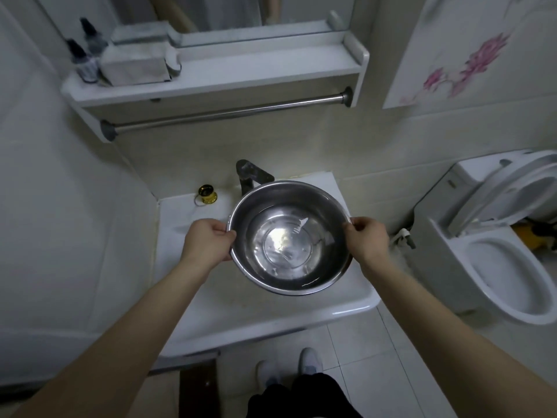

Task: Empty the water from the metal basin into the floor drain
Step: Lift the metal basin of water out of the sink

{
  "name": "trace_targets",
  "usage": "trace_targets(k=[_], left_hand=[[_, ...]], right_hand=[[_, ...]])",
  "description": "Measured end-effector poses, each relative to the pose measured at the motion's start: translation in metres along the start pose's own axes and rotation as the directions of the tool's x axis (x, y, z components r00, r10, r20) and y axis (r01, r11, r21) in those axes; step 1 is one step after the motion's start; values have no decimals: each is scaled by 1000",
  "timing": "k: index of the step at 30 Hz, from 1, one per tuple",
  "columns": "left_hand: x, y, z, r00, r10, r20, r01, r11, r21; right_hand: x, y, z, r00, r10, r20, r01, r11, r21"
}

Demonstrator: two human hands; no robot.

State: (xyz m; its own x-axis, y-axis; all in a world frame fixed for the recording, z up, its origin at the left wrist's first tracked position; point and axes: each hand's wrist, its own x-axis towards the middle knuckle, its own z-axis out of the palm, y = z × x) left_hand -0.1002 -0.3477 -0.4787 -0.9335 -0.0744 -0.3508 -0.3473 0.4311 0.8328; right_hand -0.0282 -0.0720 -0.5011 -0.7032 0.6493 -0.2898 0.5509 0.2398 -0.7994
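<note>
A round metal basin (289, 236) with shallow clear water in its bottom sits level over the white sink (271, 309). My left hand (208, 242) grips its left rim, thumb on top of the edge. My right hand (366, 241) grips the right rim the same way. Behind the basin, the dark faucet (251, 175) rises at the sink's back edge. No floor drain shows in this view.
A toilet (500, 260) with its lid raised stands to the right. A shelf (217, 79) with bottles and a towel bar (229, 114) hangs above the sink. A small gold item (207, 194) sits on the sink's back left. Pale floor tiles (385, 366) and my shoes lie below.
</note>
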Motion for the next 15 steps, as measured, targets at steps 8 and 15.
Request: trace_targets(k=[8,15], left_hand=[[-5,29,-1,997,75,8,-75,997,-6],[-4,58,5,992,120,26,-119,992,-41]], right_hand=[[-2,-15,-26,998,-36,-44,39,997,63],[-3,-29,-51,995,-54,-85,58,997,50]])
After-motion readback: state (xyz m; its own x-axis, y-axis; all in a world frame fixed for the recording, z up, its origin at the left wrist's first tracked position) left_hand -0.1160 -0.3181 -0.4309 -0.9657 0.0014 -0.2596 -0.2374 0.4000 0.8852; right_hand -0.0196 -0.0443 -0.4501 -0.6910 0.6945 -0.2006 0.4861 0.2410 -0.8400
